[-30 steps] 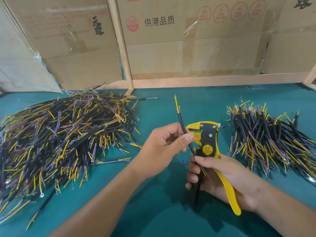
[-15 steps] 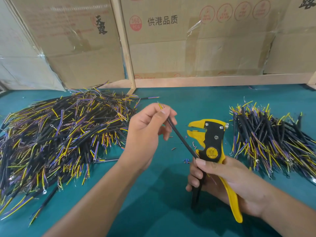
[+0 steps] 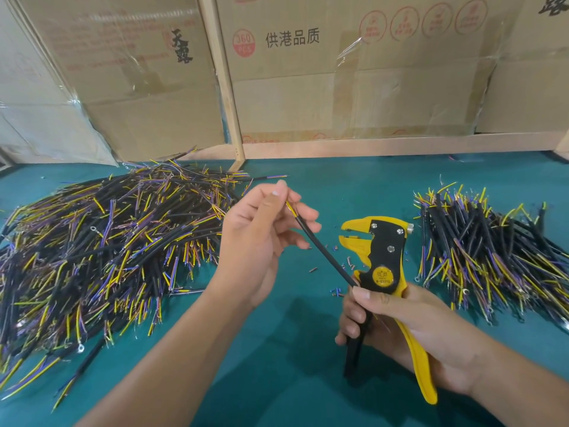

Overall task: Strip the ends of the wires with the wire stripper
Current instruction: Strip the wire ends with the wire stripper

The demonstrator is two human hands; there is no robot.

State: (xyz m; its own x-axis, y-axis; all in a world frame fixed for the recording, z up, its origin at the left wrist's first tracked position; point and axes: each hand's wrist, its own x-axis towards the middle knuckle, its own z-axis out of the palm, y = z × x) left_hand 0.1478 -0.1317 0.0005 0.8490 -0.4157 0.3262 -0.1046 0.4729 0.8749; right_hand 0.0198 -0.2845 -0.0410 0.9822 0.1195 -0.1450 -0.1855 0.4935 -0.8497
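Head camera view, looking down on a bench [image 3: 292, 349] covered in teal-green cloth. Behind it stand large cardboard boxes [image 3: 354, 87] printed with Chinese characters and red round stamps, some with loose clear tape, framed by a pale wooden upright [image 3: 224, 87] and a low wooden rail along the bench's back edge.

On the left of the bench lies a big, loose pile of wires [image 3: 101, 251], black-sheathed with yellow and purple cores splayed out. On the right sits a smaller pile of wires [image 3: 492, 260] of the same kind. Tiny scraps of cut insulation [image 3: 337, 292] are scattered on the cloth between the hands.

The left hand [image 3: 261, 241] is raised over the middle of the bench, thumb and forefinger pinching the yellow-cored upper end of a single black wire [image 3: 323, 251]. That wire slants down to the right, where its lower end meets the right hand [image 3: 409, 331]. The right hand's grip is wrapped round the handles of a yellow and black wire stripper [image 3: 385, 260], thumb across the front. The tool stands upright, its toothed jaws parted and pointing left, holding nothing.
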